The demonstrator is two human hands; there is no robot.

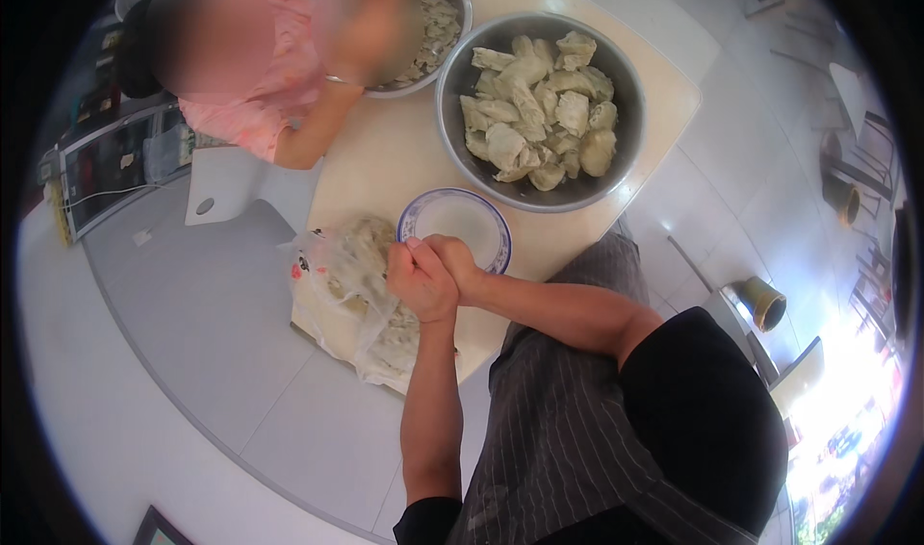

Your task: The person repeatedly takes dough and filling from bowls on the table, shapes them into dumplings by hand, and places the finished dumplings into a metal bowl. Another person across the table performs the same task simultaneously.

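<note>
My left hand and my right hand are pressed together with the fingers closed, over the near edge of a white bowl with a blue patterned rim. Whatever they squeeze, if anything, is hidden inside them. The bowl looks to hold a little pale liquid. Just left of my left hand, a clear plastic bag with red and black print lies partly open, with pale greyish pieces in it. Beyond the bowl stands a large metal basin full of pale, greenish-grey, rough folded lumps.
A person in a pink top is at the table's far left, beside another metal basin of small pale pieces. All this stands on a cream table. A white chair is at the left, and a bin stands on the tiled floor at right.
</note>
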